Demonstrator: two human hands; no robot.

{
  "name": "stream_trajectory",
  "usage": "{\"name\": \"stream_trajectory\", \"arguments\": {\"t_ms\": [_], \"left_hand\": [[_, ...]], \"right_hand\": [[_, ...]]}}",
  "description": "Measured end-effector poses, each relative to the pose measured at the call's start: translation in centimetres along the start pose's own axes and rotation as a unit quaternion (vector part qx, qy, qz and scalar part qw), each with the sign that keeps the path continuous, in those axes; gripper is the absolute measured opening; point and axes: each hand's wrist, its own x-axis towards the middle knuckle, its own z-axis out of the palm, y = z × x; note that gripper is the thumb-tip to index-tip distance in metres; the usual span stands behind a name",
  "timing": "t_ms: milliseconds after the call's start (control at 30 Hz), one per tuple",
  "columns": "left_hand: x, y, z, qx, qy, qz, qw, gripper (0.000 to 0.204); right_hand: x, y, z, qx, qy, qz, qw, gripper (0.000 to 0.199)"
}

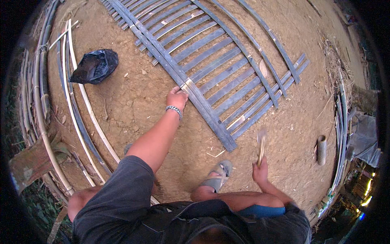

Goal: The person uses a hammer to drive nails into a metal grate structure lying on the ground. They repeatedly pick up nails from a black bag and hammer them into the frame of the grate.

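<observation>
A slatted panel of dark split-bamboo strips point(225, 76) lies on the ground in front of me, its slats crossed by long rails. My left hand point(177, 98), with a chain bracelet on the wrist, is at the near doubled rail point(162, 57), fingers curled against its edge beside a pale joint point(188, 84). What those fingers pinch, if anything, is too small to make out. To the right of the panel's near corner, my right hand point(260, 171) is closed round the wooden handle of a hammer point(261, 148). The hammer's raised head is smeared by motion.
A crumpled black plastic bag point(94, 66) sits on the dirt at left. Long bamboo poles point(42, 85) and pale strips point(83, 95) line the left side. At right are a short bamboo tube point(321, 150), dark strips point(339, 134) and a grey sheet point(363, 136). My sandalled foot point(219, 175) is near the panel's corner.
</observation>
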Motion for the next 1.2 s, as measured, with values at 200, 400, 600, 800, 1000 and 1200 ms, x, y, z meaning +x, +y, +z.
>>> {"name": "stream_trajectory", "arguments": {"t_ms": [200, 400, 600, 800, 1000, 1200], "left_hand": [[-0.7, 0.3, 0.7, 0.004, 0.008, 0.013, 1.000, 0.044], [0.1, -0.3, 0.2, -0.028, 0.012, 0.007, 1.000, 0.048], [-1.1, 0.2, 1.2, -0.049, 0.032, 0.012, 0.998, 0.048], [0.0, -1.4, 0.3, -0.100, 0.006, 0.021, 0.995, 0.050], [-1.5, -0.3, -1.3, -0.031, 0.052, 0.068, 0.996, 0.042], [-1.7, 1.8, -3.2, 0.029, -0.036, 0.002, 0.999, 0.020]], "right_hand": [[15.3, -15.2, 2.9, 0.041, -0.067, -0.085, 0.993, 0.049], [27.0, -29.8, 12.6, 0.262, -0.089, 0.003, 0.961, 0.051], [27.9, -31.4, 15.2, 0.085, 0.063, -0.026, 0.994, 0.061], [27.0, -32.2, 13.9, 0.053, 0.038, -0.034, 0.997, 0.067], [27.6, -31.8, 14.3, 0.019, 0.052, -0.049, 0.997, 0.068], [26.7, -33.2, 13.4, 0.007, 0.043, -0.006, 0.999, 0.065]]}}
